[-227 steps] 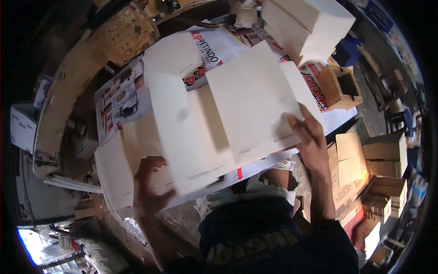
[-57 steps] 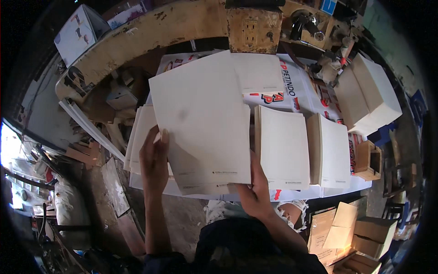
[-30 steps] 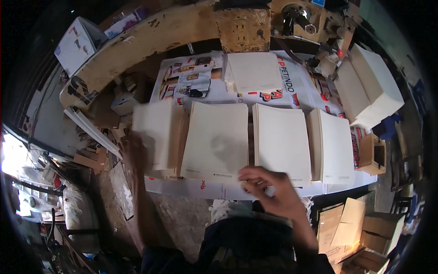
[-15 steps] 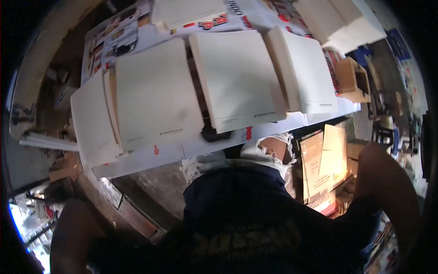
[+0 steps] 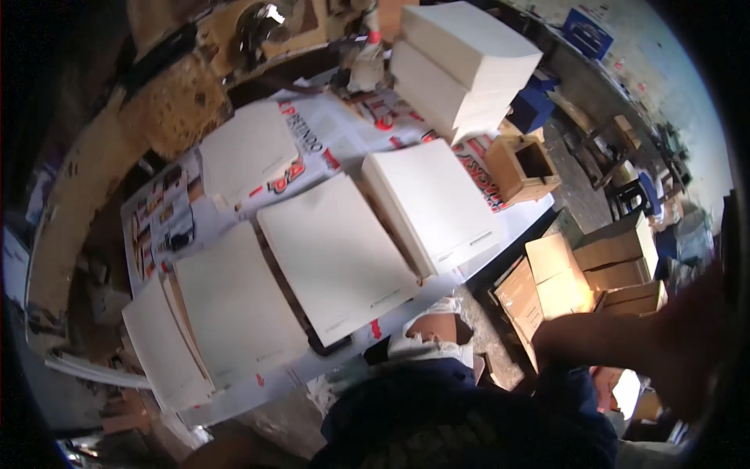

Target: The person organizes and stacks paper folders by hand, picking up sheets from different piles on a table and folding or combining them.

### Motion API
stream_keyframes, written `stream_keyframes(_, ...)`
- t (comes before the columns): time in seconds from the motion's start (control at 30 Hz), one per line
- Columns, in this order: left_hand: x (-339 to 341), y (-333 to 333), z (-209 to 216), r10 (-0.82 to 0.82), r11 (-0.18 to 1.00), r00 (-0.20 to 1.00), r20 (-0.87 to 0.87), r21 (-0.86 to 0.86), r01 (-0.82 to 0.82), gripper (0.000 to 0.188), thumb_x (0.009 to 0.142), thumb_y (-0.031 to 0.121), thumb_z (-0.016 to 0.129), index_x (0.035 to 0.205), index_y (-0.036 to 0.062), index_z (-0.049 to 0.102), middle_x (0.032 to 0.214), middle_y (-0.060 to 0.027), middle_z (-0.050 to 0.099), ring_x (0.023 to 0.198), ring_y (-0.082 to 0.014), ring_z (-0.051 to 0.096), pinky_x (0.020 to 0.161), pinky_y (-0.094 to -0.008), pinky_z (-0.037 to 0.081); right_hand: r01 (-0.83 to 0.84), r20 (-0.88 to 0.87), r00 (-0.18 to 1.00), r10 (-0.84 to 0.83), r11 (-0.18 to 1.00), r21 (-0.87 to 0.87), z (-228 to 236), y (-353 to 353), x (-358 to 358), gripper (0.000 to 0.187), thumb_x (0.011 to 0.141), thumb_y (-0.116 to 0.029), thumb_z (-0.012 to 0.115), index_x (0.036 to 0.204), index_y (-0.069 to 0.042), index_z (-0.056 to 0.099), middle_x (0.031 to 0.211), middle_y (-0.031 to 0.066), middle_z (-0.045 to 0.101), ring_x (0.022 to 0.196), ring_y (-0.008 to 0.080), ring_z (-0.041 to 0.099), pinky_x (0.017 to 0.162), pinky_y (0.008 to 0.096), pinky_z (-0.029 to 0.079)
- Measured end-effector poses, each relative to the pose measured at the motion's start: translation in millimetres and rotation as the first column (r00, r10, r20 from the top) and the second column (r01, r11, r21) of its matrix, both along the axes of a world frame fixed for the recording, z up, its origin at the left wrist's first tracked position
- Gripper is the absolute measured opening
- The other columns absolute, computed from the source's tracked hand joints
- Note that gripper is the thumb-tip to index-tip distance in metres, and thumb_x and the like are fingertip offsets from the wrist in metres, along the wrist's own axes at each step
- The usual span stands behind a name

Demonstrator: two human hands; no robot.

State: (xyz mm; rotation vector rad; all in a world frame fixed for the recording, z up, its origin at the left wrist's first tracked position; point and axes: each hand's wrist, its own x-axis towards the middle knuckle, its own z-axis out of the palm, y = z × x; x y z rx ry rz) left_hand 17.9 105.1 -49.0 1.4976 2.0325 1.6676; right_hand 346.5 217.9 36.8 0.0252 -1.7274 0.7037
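Note:
Neither of my hands shows. My right arm (image 5: 594, 341) is bent at the right side, its far end dark and running out at the rim. Only a dim patch of my left arm (image 5: 226, 453) appears at the lower edge. In front of me on the table, a row of white paper stacks lies side by side: a low left stack (image 5: 164, 344), a wider stack (image 5: 238, 305), a middle stack (image 5: 340, 258) and a thicker right stack (image 5: 430, 203). Farther back lies another paper stack (image 5: 246, 148). No hand touches them.
A printed banner sheet (image 5: 320, 129) covers the table. Tall white paper piles (image 5: 469, 47) stand at the back right, beside an open wooden box (image 5: 519, 168). Opened cardboard boxes (image 5: 558, 273) sit right of the table. A worn wooden machine part (image 5: 176, 102) stands behind.
The view has swung right and up, showing more of the table's far side and the tall piles. My left arm has mostly left the picture; my right elbow appears lower and farther inward.

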Motion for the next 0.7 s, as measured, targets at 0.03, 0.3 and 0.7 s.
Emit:
stream_keyframes(0.03,12.7,16.5,0.0,-0.090,0.996,0.995,0.038,-0.019,0.091,0.041,0.083,0.019,0.070,0.115,0.0025,0.053,0.125,-0.0158,0.054,0.114,-0.0268,0.052,0.093,-0.0377,0.043,0.098,-0.003,0.995,-0.099,0.993,-0.071,-9.4,12.5,0.9,0.035,0.088,-0.020,0.054,0.109,0.007,0.063,0.110,0.0147,0.066,0.101,0.0240,0.062,0.086,0.0332,0.051)
stream_keyframes(0.3,95.9,111.5,-81.9,-0.601,0.775,0.750,-0.276,-0.428,0.464,0.050,0.069,0.024,0.082,0.104,0.0041,0.052,0.105,-0.0122,0.050,0.099,-0.0313,0.053,0.084,-0.0408,0.046,0.873,0.717,0.402,-0.569,0.475,-0.113,-200.6,131.3,20.3,0.044,0.084,-0.025,0.071,0.114,0.007,0.062,0.108,0.0220,0.066,0.103,0.0251,0.064,0.090,0.0328,0.047)
stream_keyframes(0.7,92.4,111.3,-95.2,-0.598,0.748,0.766,-0.237,-0.508,0.427,0.030,0.071,0.022,0.081,0.081,0.0026,0.061,0.100,-0.0105,0.058,0.095,-0.0298,0.058,0.083,-0.0413,0.044,0.902,0.654,0.133,-0.744,0.364,0.231,-213.1,111.2,11.1,0.040,0.080,-0.006,0.067,0.116,0.004,0.057,0.111,0.0234,0.062,0.109,0.0367,0.056,0.092,0.0409,0.046)
